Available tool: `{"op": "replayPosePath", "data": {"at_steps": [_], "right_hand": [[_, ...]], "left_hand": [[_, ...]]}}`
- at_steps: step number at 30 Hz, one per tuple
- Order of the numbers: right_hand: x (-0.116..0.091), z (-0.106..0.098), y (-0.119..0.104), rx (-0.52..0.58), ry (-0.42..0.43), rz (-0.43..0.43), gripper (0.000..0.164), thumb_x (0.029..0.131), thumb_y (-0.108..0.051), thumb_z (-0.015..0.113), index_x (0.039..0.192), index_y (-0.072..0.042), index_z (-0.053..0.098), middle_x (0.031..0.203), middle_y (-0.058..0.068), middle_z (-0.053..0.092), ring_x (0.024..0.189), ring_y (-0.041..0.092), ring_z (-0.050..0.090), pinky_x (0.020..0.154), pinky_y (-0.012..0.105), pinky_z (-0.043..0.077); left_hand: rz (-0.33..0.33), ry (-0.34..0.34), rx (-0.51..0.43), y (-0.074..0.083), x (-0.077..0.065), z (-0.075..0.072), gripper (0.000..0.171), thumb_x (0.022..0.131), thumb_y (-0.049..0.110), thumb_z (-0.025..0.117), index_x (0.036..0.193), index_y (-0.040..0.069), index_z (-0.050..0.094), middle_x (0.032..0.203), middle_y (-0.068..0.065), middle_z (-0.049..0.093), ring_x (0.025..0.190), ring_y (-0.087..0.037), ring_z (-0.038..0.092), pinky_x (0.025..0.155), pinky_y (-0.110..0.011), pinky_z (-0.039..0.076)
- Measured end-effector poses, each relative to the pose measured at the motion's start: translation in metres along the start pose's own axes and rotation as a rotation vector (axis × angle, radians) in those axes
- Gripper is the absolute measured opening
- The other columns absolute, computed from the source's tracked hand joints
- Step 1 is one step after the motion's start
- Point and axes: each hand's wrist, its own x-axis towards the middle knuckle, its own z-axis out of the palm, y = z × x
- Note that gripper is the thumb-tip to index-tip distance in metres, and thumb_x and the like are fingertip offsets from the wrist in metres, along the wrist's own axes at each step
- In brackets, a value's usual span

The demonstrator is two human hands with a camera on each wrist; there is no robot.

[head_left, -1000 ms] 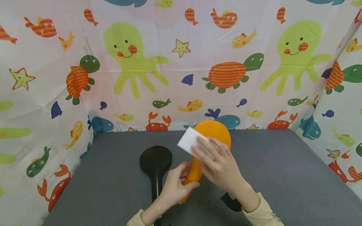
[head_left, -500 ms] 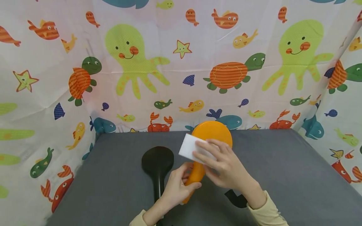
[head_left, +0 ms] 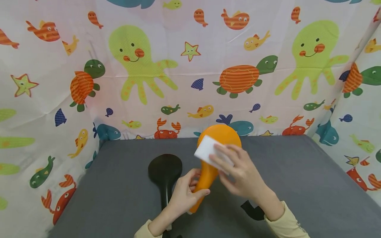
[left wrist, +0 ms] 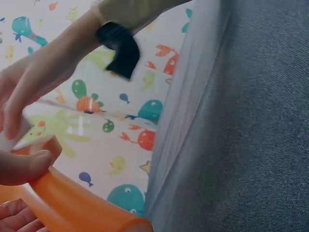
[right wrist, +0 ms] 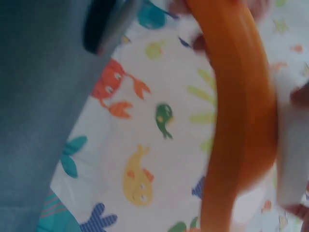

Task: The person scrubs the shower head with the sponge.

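Observation:
My left hand (head_left: pixel 187 191) grips the handle of an orange spoon-shaped plastic piece (head_left: pixel 221 132) with a round head, held raised above the table. The thumb lies along the near side of the handle. My right hand (head_left: pixel 242 173) holds a white sponge block (head_left: pixel 205 147) against the face of the orange piece. In the right wrist view the white block (right wrist: pixel 292 145) lies along the side of the blurred orange piece (right wrist: pixel 236 111). The left wrist view shows the handle (left wrist: pixel 77 203) under the left thumb. On the table, left of the hands, lies a black spoon-shaped piece (head_left: pixel 165 168).
A grey cloth covers the table (head_left: pixel 125 188). Around it hangs a white curtain (head_left: pixel 178 92) printed with sea animals, behind the table and at both sides. By the right wrist is a curved black piece (head_left: pixel 253 210).
My right hand and the white block shift back and forth over the orange piece, most recently a little to the right. The orange piece tilts slightly; the left hand keeps its grip.

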Motion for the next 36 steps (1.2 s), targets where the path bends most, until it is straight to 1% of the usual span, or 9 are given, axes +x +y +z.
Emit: {"op": "replayPosePath", "data": {"at_steps": [4,11,13,18,20,23,30,33,36], "right_hand": [[-0.001,0.004,-0.001,0.041,-0.067,-0.059,0.039,0.092,-0.027,0.043,0.123,-0.011,0.06,0.133,0.014,0.049,0.11,0.036,0.045,0.086,0.049,0.037],[0.004,0.0,0.022,-0.017,0.113,0.329,0.046,0.096,-0.037,0.045,0.13,-0.007,0.054,0.139,0.016,0.042,0.112,0.039,0.039,0.086,0.052,0.037],[0.002,0.0,0.021,0.004,0.124,0.305,0.045,0.095,-0.036,0.045,0.128,-0.007,0.055,0.138,0.017,0.043,0.111,0.039,0.04,0.085,0.053,0.037],[-0.007,0.005,0.008,0.09,0.006,0.003,0.04,0.091,-0.028,0.046,0.123,-0.009,0.06,0.133,0.016,0.049,0.11,0.039,0.044,0.087,0.051,0.037],[-0.009,0.006,0.006,0.107,-0.034,-0.056,0.039,0.091,-0.028,0.046,0.123,-0.01,0.06,0.132,0.015,0.049,0.111,0.037,0.044,0.088,0.05,0.037],[-0.009,0.008,0.012,0.086,-0.007,0.003,0.039,0.091,-0.028,0.048,0.123,-0.01,0.06,0.133,0.014,0.049,0.112,0.037,0.044,0.088,0.05,0.036],[0.001,0.007,0.032,0.001,0.155,0.343,0.047,0.096,-0.036,0.044,0.13,-0.006,0.053,0.139,0.016,0.042,0.112,0.04,0.039,0.089,0.052,0.033],[0.002,0.007,0.028,0.004,0.147,0.303,0.046,0.095,-0.034,0.045,0.129,-0.005,0.053,0.138,0.018,0.043,0.111,0.041,0.04,0.087,0.052,0.034],[0.002,0.007,0.018,0.004,0.051,0.143,0.042,0.094,-0.029,0.045,0.128,-0.007,0.056,0.137,0.017,0.044,0.112,0.04,0.041,0.086,0.053,0.036]], "left_hand": [[-0.005,-0.007,-0.055,-0.001,0.003,-0.003,0.044,0.079,0.009,0.073,0.118,0.003,0.054,0.107,-0.014,0.063,0.086,-0.022,0.067,0.071,-0.027,0.054],[-0.033,-0.043,-0.061,-0.001,0.004,-0.006,0.041,0.081,0.02,0.073,0.116,0.008,0.055,0.102,-0.009,0.064,0.081,-0.015,0.065,0.073,-0.025,0.053],[-0.034,-0.049,-0.08,-0.001,0.004,-0.007,0.041,0.081,0.02,0.073,0.116,0.007,0.055,0.102,-0.01,0.063,0.082,-0.015,0.066,0.074,-0.026,0.053],[-0.017,-0.056,-0.185,-0.006,0.007,-0.012,0.041,0.083,0.009,0.069,0.119,0.001,0.051,0.104,-0.018,0.061,0.082,-0.022,0.066,0.074,-0.031,0.054],[-0.022,-0.061,-0.228,-0.008,0.008,-0.013,0.042,0.084,0.006,0.068,0.12,-0.002,0.05,0.106,-0.021,0.06,0.083,-0.025,0.066,0.074,-0.032,0.054],[-0.054,-0.069,-0.248,-0.009,0.009,-0.014,0.043,0.084,0.008,0.068,0.122,-0.001,0.049,0.107,-0.02,0.059,0.085,-0.024,0.066,0.076,-0.032,0.054],[-0.057,-0.061,-0.116,-0.002,0.006,-0.012,0.041,0.082,0.01,0.07,0.119,0.003,0.052,0.107,-0.013,0.062,0.086,-0.019,0.064,0.076,-0.028,0.053],[-0.028,-0.044,-0.053,0.01,0.005,-0.013,0.04,0.081,0.008,0.071,0.117,0.001,0.053,0.107,-0.013,0.064,0.089,-0.023,0.063,0.077,-0.029,0.052],[-0.003,-0.033,-0.025,0.021,0.005,-0.015,0.04,0.082,0.007,0.07,0.117,-0.002,0.053,0.106,-0.015,0.064,0.091,-0.027,0.063,0.076,-0.029,0.052]]}}
